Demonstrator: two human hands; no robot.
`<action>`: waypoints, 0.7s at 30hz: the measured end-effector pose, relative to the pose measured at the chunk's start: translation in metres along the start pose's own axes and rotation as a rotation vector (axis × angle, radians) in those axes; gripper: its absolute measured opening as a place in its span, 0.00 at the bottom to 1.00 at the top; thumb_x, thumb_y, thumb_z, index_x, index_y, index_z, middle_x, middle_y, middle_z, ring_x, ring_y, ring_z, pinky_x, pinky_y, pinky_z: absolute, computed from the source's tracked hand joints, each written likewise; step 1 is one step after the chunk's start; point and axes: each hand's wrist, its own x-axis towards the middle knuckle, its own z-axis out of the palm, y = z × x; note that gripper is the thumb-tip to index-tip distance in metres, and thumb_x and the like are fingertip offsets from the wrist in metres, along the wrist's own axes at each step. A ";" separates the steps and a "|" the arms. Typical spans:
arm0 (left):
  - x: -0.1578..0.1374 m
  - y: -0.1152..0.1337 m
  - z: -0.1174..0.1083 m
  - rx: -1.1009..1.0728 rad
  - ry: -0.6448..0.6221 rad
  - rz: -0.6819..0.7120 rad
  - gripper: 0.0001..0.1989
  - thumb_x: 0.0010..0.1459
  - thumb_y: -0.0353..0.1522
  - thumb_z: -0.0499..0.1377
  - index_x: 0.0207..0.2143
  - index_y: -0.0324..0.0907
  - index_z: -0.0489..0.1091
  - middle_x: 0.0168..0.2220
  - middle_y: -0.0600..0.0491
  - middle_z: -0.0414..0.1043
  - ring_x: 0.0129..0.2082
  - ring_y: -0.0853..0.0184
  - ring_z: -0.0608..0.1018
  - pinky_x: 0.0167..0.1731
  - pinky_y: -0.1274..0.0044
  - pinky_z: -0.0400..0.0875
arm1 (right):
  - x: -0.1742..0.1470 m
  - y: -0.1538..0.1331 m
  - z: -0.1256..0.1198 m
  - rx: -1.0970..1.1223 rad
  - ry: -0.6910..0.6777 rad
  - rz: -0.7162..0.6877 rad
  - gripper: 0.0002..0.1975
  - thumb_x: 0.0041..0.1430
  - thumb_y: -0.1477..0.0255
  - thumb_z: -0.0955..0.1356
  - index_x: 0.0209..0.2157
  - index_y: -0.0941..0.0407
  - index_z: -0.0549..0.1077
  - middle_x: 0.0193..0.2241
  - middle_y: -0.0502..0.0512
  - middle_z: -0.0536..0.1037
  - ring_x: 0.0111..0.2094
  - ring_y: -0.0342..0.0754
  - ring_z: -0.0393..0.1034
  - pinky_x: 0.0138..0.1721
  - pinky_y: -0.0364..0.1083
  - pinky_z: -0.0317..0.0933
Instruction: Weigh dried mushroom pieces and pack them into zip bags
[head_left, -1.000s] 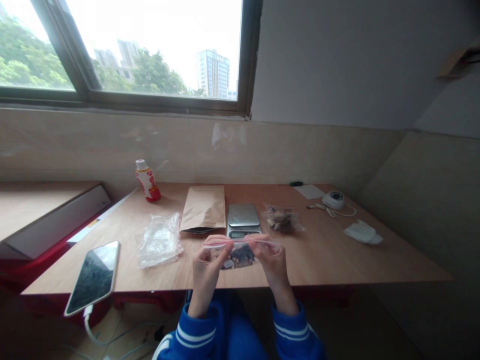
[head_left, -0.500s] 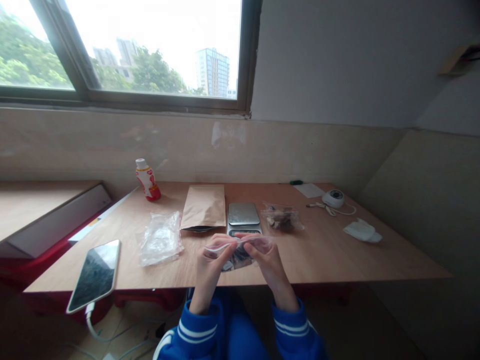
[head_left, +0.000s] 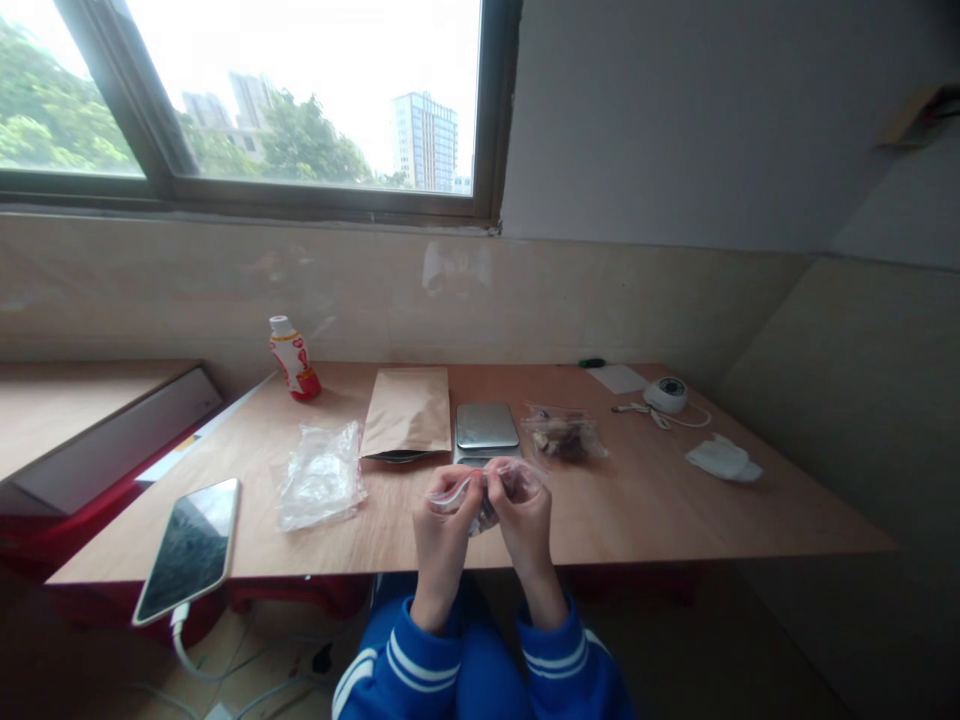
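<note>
My left hand (head_left: pixel 444 525) and my right hand (head_left: pixel 523 515) pinch the top edge of a clear zip bag (head_left: pixel 484 518) with a reddish seal line. Thumbs and fingers of both hands meet close together at the middle of its top. Dark bits show through the plastic below; what they are I cannot make out. The bag is above the table's front part, just in front of a small silver digital scale (head_left: pixel 487 427), whose display end is mostly hidden by my hands.
Left of the scale lie a brown kraft pouch (head_left: pixel 407 412), clear plastic bags (head_left: pixel 322 475), a bottle (head_left: pixel 295 358) and a phone (head_left: pixel 191 548) on a cable. Rightward are a filled zip bag (head_left: pixel 564 436), a white camera (head_left: pixel 666 395) and a crumpled white tissue (head_left: pixel 724 459).
My hands have drawn closer together at the middle of the bag's top, the right one moving left. The bag is bunched more, and the scale's display is now covered.
</note>
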 end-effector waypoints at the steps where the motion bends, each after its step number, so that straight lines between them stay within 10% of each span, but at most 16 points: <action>1: 0.000 0.000 0.002 0.001 0.007 -0.001 0.11 0.52 0.40 0.63 0.31 0.40 0.72 0.28 0.53 0.75 0.30 0.68 0.77 0.31 0.79 0.71 | 0.000 0.000 0.000 0.003 -0.006 0.002 0.06 0.51 0.68 0.71 0.27 0.57 0.74 0.25 0.52 0.78 0.29 0.47 0.73 0.32 0.44 0.69; 17: 0.006 -0.001 0.006 -0.161 0.098 -0.206 0.21 0.51 0.46 0.61 0.18 0.38 0.71 0.17 0.54 0.72 0.19 0.68 0.73 0.22 0.79 0.67 | -0.001 -0.004 -0.005 0.025 -0.139 0.056 0.11 0.51 0.64 0.73 0.25 0.57 0.76 0.23 0.52 0.79 0.27 0.47 0.74 0.31 0.44 0.68; 21: 0.020 -0.003 -0.002 -0.038 -0.141 -0.249 0.30 0.58 0.52 0.48 0.26 0.39 0.77 0.26 0.48 0.78 0.27 0.63 0.78 0.28 0.75 0.71 | 0.018 0.008 -0.028 -0.034 -0.022 0.055 0.14 0.50 0.61 0.73 0.25 0.58 0.75 0.23 0.53 0.78 0.27 0.47 0.73 0.32 0.45 0.67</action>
